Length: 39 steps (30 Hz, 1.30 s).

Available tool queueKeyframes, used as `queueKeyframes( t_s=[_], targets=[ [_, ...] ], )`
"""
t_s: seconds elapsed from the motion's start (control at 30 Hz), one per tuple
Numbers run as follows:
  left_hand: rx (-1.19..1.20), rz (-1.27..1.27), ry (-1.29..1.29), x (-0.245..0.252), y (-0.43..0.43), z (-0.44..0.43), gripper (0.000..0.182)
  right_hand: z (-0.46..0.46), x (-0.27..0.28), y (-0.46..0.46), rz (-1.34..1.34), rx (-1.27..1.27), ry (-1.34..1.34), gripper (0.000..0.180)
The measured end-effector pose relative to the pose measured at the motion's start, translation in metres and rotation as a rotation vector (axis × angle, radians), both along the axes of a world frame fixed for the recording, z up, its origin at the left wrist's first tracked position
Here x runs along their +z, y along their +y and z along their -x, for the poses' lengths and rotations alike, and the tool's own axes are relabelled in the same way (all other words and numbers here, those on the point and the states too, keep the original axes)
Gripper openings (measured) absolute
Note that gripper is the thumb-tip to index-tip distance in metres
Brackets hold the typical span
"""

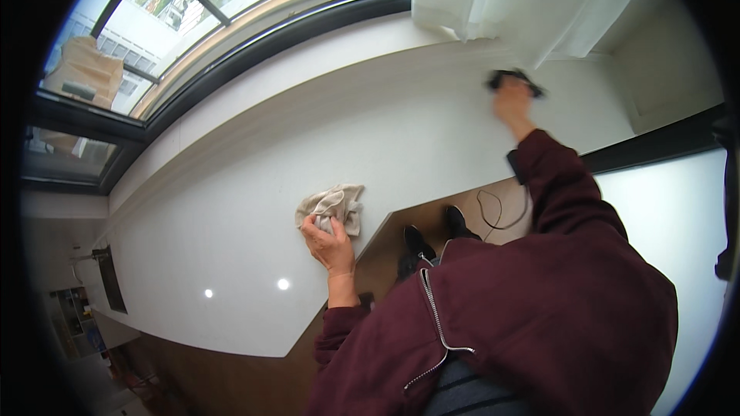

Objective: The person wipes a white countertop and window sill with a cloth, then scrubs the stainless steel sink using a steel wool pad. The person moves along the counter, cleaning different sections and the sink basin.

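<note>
My left hand grips a crumpled beige cloth that lies on the white countertop, close to its near edge. Farther right, my right hand is stretched out over the same surface, near the lower edge of the white curtain. It has hold of a small dark object, blurred, so its kind cannot be told. The hand hides most of that object.
A raised ledge and black-framed window run along the back. A sink with a tap is at the far left. A black cable hangs by the right forearm. A brown paper bag stands beyond the glass.
</note>
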<state>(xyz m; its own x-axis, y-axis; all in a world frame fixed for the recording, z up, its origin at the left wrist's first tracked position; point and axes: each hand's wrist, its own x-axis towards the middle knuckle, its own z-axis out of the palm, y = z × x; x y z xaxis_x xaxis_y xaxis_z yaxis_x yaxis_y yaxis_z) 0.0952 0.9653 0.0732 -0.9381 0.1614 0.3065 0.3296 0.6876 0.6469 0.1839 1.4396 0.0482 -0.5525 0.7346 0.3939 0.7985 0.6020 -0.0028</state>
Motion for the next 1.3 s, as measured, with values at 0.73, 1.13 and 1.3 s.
queueKeyframes(
  t_s=[0.73,1.13,1.3],
  targets=[
    [0.167,0.239,0.217,-0.045,0.024,0.001,0.035,0.191,0.181,0.038,1.85,1.186,1.098,0.069],
    [0.189,0.248,0.222,-0.045,0.029,0.0,0.033,-0.018,0.211,0.134,0.973,0.641,1.38,0.05],
    [0.169,0.238,0.219,-0.046,0.027,0.0,0.033,0.027,0.149,0.176,0.997,0.394,1.271,0.053]
  ],
)
